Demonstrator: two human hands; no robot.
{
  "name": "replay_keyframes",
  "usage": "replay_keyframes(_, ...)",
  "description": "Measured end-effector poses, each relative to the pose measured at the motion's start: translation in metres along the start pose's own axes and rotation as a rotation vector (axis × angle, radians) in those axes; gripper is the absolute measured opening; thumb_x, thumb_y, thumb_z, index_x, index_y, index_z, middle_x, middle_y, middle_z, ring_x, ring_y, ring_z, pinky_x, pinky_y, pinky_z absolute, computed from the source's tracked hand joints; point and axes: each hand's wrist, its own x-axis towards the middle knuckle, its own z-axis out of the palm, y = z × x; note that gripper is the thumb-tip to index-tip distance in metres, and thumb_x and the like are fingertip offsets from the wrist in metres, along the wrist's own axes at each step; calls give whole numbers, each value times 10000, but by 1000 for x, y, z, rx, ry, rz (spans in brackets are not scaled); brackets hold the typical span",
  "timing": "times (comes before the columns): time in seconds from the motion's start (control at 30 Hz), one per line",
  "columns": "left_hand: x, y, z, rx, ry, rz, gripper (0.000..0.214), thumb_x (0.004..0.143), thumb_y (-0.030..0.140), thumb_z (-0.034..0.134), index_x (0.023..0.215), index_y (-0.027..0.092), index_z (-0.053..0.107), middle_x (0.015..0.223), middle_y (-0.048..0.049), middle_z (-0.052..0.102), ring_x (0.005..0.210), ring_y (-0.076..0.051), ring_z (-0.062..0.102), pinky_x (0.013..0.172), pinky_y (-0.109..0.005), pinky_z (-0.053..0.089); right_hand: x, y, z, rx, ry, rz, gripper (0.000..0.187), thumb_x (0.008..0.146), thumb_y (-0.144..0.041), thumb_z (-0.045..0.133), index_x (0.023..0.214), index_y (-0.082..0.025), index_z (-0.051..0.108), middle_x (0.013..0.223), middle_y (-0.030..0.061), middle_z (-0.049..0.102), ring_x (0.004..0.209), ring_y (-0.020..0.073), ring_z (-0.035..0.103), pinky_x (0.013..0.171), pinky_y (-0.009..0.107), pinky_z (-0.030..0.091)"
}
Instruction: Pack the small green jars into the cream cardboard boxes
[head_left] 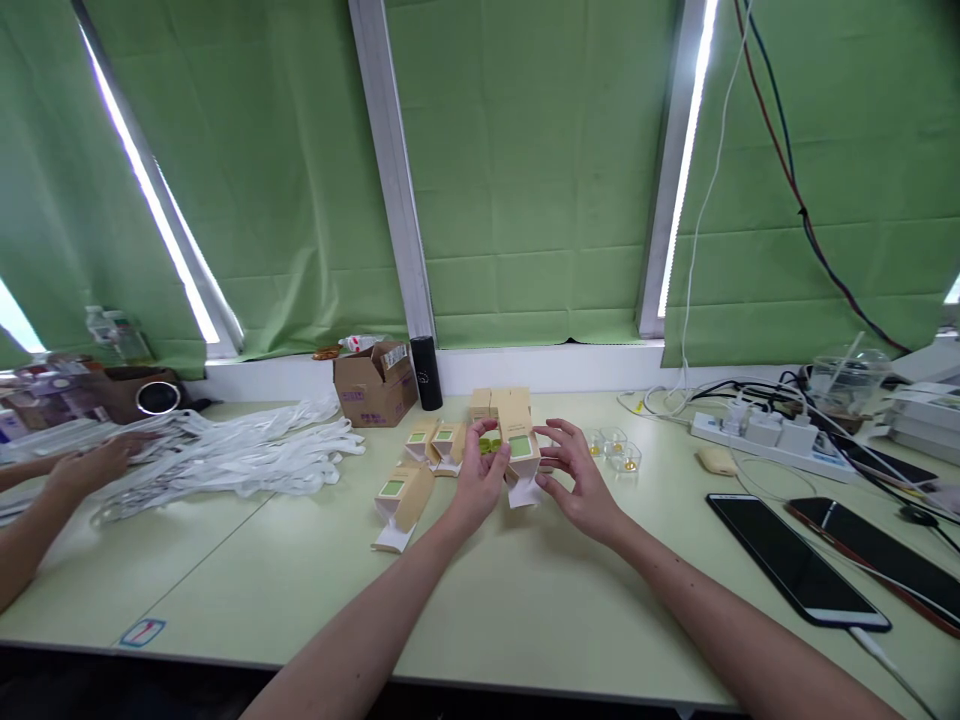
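On our surface (300,590) stands a cardboard carton (373,388), its contents hidden from us. Our left hand (480,478) and right hand (576,482) each have their grip closed on a small box (516,415) midway between them, white flap (523,491) hanging open. Rightward, clear cups (613,437) hold yellow bits (629,464).

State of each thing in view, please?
Handled carton: flap open
Left hand: at carton, grip unclear
Right hand: at carton, grip unclear
Front left carton: flap open
Clear cases: closure unclear
White straps: heaped
Cardboard box: flap raised
Black cylinder: upright
White-edged phone: screen dark, plugged in
Brown-edged phone: screen dark
Power strip: adapters plugged in
Green blinds: down
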Motion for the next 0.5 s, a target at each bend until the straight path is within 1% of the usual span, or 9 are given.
replay_keyframes(0.1, -2, 1, 1, -31, -68, -38, 493, 967, 560, 616, 1288, 238, 425, 1202, -98, 654, 684, -111, 663, 591, -246, 525, 1, -1, 0, 50, -29, 22, 449, 972, -378, 650, 1410, -370, 549, 1553, 95, 301, 1070, 219, 714, 1048, 501, 581)
replay_keyframes(0.2, -3, 1, 2, -65, -118, -76, 536, 952, 585, 627, 1291, 237, 400, 1037, -52, 695, 588, -103, 617, 554, -244, 498, 2, -1, 0, 76, -38, 32, 402, 966, -363, 654, 1364, -355, 597, 1525, 96, 337, 1044, 218, 725, 1024, 493, 592)
replay_keyframes(0.27, -5, 2, 1, -75, -139, -86, 541, 963, 589, 606, 1306, 235, 385, 909, -19, 691, 589, -118, 611, 565, -246, 493, 2, 1, 0, 88, -31, 36, 395, 958, -347, 664, 1350, -354, 611, 1510, 94, 351, 1019, 209, 728, 1002, 485, 602)
replay_keyframes(0.33, -6, 3, 0, -76, -144, -75, 528, 983, 574, 578, 1338, 233, 384, 851, -9, 680, 638, -138, 628, 607, -256, 503, 3, 4, -1, 95, -15, 39, 390, 951, -336, 675, 1338, -355, 625, 1495, 88, 361, 994, 192, 722, 993, 472, 606)
replay_keyframes(0.37, -6, 3, -1, -73, -140, -57, 520, 988, 555, 578, 1355, 236, 396, 887, -23, 686, 668, -141, 634, 635, -264, 511, 3, 5, -1, 98, -4, 40, 387, 948, -334, 679, 1332, -356, 631, 1485, 86, 368, 985, 185, 717, 988, 465, 607)
replay_keyframes(0.4, -7, 3, -3, -67, -135, -30, 511, 986, 531, 590, 1369, 242, 417, 981, -50, 693, 700, -139, 639, 666, -274, 522, 4, 7, -2, 103, 8, 42, 386, 946, -336, 684, 1328, -357, 634, 1473, 83, 375, 979, 180, 712, 980, 457, 609)
replay_keyframes(0.43, -7, 3, -4, -55, -132, 3, 498, 976, 503, 610, 1375, 251, 450, 1124, -85, 678, 741, -137, 645, 700, -286, 534, 4, 8, -2, 112, 20, 43, 385, 945, -341, 688, 1326, -359, 635, 1461, 82, 381, 974, 177, 709, 968, 448, 613)
replay_keyframes(0.47, -7, 3, -5, -38, -133, 37, 482, 961, 472, 634, 1372, 263, 491, 1286, -113, 621, 792, -137, 652, 735, -297, 545, 4, 9, -2, 124, 31, 45, 387, 943, -347, 692, 1326, -360, 635, 1451, 82, 387, 972, 176, 708, 954, 440, 616)
replay_keyframes(0.5, -8, 3, -7, -16, -138, 67, 465, 944, 441, 656, 1360, 273, 532, 1422, -126, 531, 845, -142, 657, 764, -305, 553, 5, 10, -2, 136, 40, 48, 389, 942, -353, 696, 1326, -360, 634, 1443, 82, 391, 970, 176, 708, 941, 433, 619)
